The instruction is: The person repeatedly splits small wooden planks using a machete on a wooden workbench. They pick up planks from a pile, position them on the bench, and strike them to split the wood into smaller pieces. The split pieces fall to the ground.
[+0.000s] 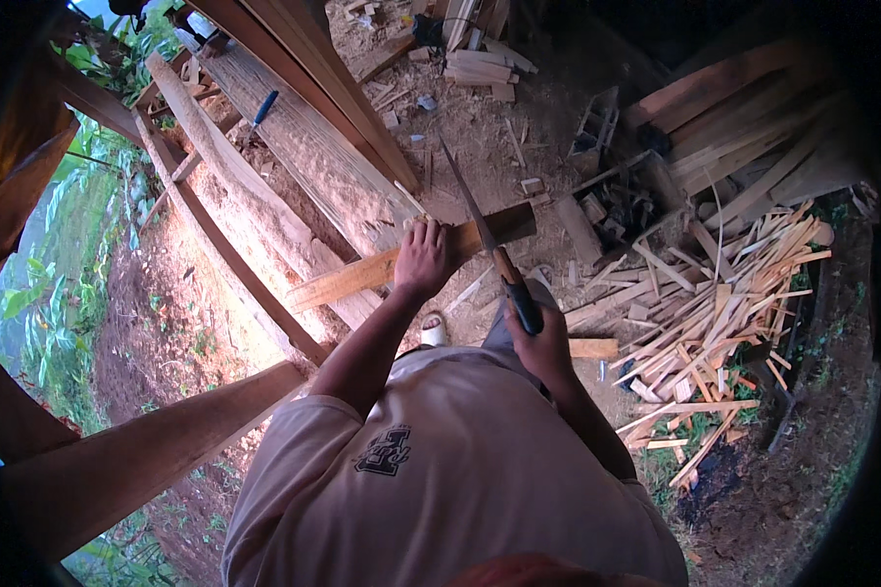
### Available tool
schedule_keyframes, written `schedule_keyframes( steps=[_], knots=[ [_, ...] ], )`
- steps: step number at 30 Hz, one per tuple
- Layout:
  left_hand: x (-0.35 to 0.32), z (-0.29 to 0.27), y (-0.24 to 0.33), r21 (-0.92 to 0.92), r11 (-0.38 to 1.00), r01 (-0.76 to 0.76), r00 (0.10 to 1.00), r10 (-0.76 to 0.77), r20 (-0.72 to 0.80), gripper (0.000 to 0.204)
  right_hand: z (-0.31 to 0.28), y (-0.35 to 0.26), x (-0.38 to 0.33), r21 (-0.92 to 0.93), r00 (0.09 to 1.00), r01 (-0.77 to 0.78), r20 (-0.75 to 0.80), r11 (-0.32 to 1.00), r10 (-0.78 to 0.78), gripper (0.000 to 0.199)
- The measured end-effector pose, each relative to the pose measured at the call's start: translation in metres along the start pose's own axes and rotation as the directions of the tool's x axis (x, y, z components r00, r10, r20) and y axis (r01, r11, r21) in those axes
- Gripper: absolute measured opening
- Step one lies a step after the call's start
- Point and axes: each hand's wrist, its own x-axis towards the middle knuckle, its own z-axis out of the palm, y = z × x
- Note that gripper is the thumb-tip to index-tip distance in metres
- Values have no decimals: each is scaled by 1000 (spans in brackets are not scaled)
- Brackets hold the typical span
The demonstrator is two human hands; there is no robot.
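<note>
Brown dirt ground [553, 137], wood scraps [719, 328] heaped; right hand [542, 342] grips saw [503, 265], left hand [423, 256] holds plank [364, 276].

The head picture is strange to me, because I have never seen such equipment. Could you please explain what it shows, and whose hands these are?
There is no machine here: a person works with two bare hands. The one picture comes from a wide fisheye camera on their head, looking down, so straight edges bend near the rim and the shirt fills the lower middle.

The left hand rests on a piece of wood. The right hand holds a saw, whose blade crosses above that piece in this view; whether it touches is hard to tell.

Beyond, a blue-handled tool lies on a long board. Thin wood strips are heaped at the right.
</note>
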Motion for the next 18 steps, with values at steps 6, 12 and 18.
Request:
schedule_keyframes(
  steps=[6, 12, 18],
  knots=[
    [12, -4, 4, -21, 988, 154, 988, -154, 16, 71, 7, 6, 19, -112, 992, 123, -7, 986, -124, 28],
    [17, 4, 4, -26, 984, 175, 984, -174, 36, 72, -33, -10, -38, -243, 994, 110, 13, 964, -110, 30],
    [25, 2, -4, -25, 993, 117, 993, -117, -5, 68, -108, -82, -88, -203, 983, -146, 80, 968, 165, 22]
  ],
)
